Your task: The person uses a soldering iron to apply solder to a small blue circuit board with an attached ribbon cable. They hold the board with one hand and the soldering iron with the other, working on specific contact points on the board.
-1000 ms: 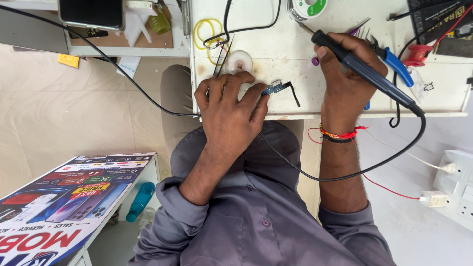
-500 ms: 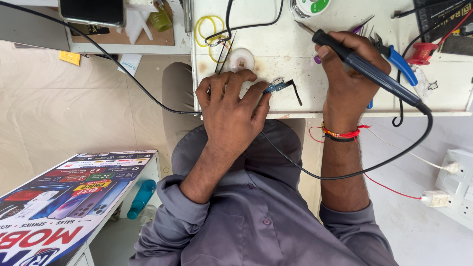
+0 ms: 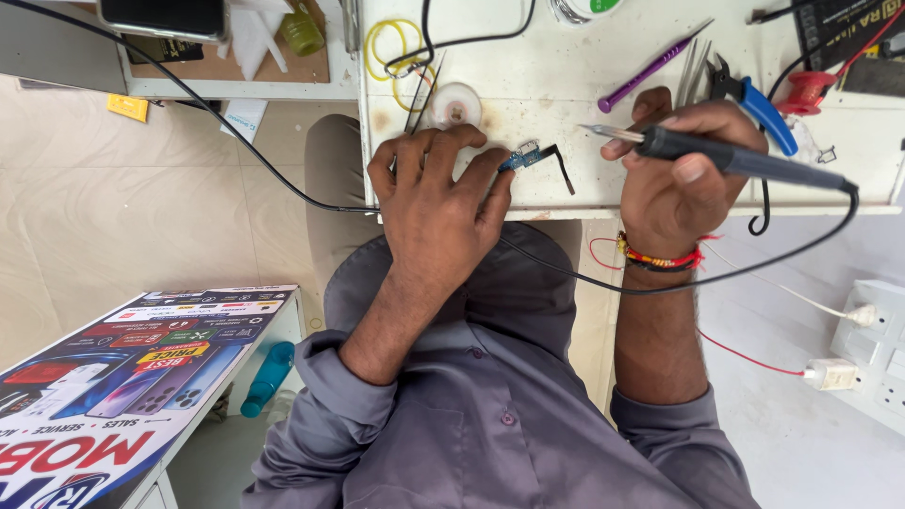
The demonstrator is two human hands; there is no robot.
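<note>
Head view: the left hand lay flat on the white workbench, fingers spread, its fingertips pinning a small blue circuit board with a thin black strip near the bench's front edge. The right hand was closed around a dark soldering iron, whose metal tip pointed toward the left hand and hung just beside the board, apart from it. Beyond the right hand lay a purple tool and blue-handled cutters; beyond the left, a yellow wire coil.
</note>
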